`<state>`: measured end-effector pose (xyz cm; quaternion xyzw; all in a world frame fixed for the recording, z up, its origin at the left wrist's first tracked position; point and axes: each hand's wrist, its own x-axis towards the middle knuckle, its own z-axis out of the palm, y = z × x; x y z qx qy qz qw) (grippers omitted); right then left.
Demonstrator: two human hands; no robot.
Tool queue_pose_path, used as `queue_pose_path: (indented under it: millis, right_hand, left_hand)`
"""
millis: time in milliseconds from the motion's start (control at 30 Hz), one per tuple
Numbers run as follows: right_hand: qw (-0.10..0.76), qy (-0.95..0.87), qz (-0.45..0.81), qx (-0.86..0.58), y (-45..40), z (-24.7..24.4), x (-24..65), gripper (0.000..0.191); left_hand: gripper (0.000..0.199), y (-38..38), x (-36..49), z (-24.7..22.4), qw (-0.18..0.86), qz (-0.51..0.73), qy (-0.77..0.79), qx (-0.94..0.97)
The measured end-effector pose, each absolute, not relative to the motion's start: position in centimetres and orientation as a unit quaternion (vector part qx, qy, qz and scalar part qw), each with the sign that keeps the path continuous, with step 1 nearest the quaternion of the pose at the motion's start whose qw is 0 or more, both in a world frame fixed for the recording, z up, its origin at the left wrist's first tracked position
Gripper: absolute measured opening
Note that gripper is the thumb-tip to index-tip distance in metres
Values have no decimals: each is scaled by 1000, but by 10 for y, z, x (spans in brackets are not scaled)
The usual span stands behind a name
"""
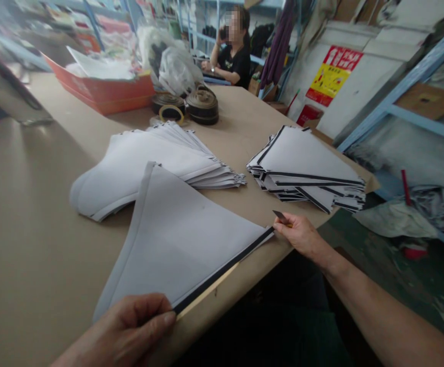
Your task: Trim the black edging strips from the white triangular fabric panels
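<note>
A fan-shaped pale grey panel [179, 239] lies on the tan work table [42, 219], with a black strip [222, 270] along its near edge. My left hand [126, 326] pinches the strip's lower end against the panel's corner. A thin tan backing strip [206, 291] runs just below the black one. My right hand [294, 235] grips a small blade [281, 217] at the strip's far end, with the blade's tip close to the panel's corner. Behind the panel lies a fanned stack of plain panels [157, 168]. Further right sits a stack of black-edged panels [306, 168].
Rolls of tape [202, 105] and plastic bags [174, 66] stand at the table's far side, beside a red box [103, 92]. Beyond the table, a seated person [233, 58] holds a phone. Blue shelving [405, 97] and crumpled cloth [428, 214] lie right.
</note>
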<state>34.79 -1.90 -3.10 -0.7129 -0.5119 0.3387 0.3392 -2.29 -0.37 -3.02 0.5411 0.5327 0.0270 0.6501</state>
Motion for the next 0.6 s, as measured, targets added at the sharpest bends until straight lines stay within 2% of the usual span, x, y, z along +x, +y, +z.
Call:
queue_pose_path:
  millis: [200,467,600]
  right_hand:
    - [307,-537,304,-724,-23,-36,344,18]
    - [265,-562,266,-737,-22,-35,343,20]
    - [239,-575,248,-742,-22,-36,342,20]
  left_hand:
    - [39,-2,-18,-30,594,18,552,585]
    - [40,8,-4,-4,563,-106,550,607]
    - [41,8,-5,-6,561,-122,546,609]
